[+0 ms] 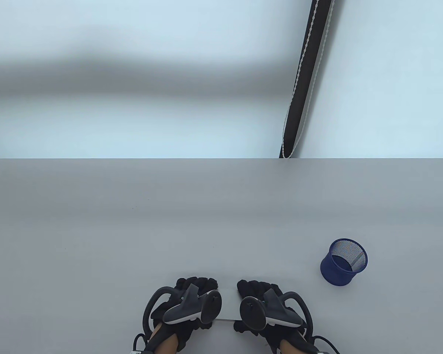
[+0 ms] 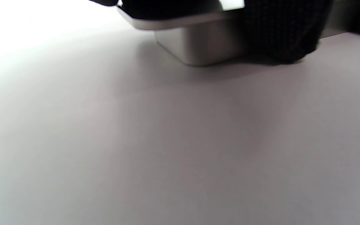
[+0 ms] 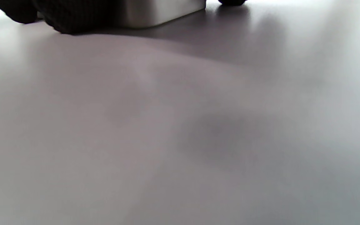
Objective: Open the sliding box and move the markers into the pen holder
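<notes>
grey flat table (image 1: 133, 228) in the table view, both black-gloved hands low at its near edge, close side by side with a narrow gap between them; left hand (image 1: 186, 304) and right hand (image 1: 265, 306) each carry a grey tracker strapped to the back; a thin pale edge of the box shows in the gap between the wrists, the rest covered by the hands.

left wrist view: pale silver-grey rectangular sliding box with rounded corner (image 2: 198, 47) stands on the table; a dark gloved finger (image 2: 283, 34) lies against its side wall with the tip down on the table surface; another dark gloved part sits over the top rim; the grip itself is cut off by the frame edge, so whether the left hand clamps the box cannot be told.

right wrist view: the same box (image 3: 158, 12) at the top edge, black gloved fingers (image 3: 70, 15) pressed beside its wall and touching the table; full grip likewise cannot be told.

blue wire-mesh cylindrical pen holder (image 1: 344, 261) stands upright on the table, well apart to the right of the right hand; markers not visible in any view; box state, slid or closed, not discernible.
</notes>
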The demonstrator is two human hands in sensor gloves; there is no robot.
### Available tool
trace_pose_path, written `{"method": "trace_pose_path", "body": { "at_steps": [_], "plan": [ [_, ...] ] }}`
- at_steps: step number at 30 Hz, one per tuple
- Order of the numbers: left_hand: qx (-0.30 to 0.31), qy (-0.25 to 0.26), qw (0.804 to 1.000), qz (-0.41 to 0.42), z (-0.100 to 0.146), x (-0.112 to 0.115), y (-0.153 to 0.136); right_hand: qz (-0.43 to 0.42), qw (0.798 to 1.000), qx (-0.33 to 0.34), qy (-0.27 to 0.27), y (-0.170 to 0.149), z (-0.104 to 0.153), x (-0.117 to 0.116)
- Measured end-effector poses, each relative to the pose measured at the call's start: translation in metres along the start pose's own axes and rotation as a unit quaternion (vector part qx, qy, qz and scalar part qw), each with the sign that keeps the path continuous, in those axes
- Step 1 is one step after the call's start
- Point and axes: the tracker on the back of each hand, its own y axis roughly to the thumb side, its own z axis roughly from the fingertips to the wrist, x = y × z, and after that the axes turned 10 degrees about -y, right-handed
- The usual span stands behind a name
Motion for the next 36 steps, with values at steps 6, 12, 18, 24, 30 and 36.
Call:
{"method": "trace_pose_path", "body": {
  "at_steps": [6, 12, 18, 24, 30, 36],
  "plan": [
    [0.006, -0.006, 1.000, 0.019, 0.003, 0.006, -0.013, -0.003, 1.000, -0.003, 0.005, -0.002, 0.001, -0.001],
    [0.004, -0.011, 1.000, -0.005, 0.004, 0.005, -0.011, -0.001, 1.000, -0.006, 0.014, -0.005, 0.002, 0.000],
    [0.002, -0.013, 1.000, -0.012, 0.005, 0.005, -0.011, 0.006, 1.000, -0.008, 0.026, -0.007, 0.003, 0.000],
    [-0.002, -0.015, 1.000, -0.013, 0.006, 0.006, -0.012, 0.009, 0.999, -0.012, 0.038, -0.012, 0.005, 0.001],
    [-0.004, -0.015, 1.000, -0.015, 0.008, 0.006, -0.014, 0.000, 0.998, -0.023, 0.062, -0.015, 0.006, 0.004],
    [-0.010, -0.016, 1.000, -0.013, 0.009, 0.007, -0.016, -0.004, 0.997, -0.031, 0.071, -0.019, 0.007, 0.005]
  ]
}}
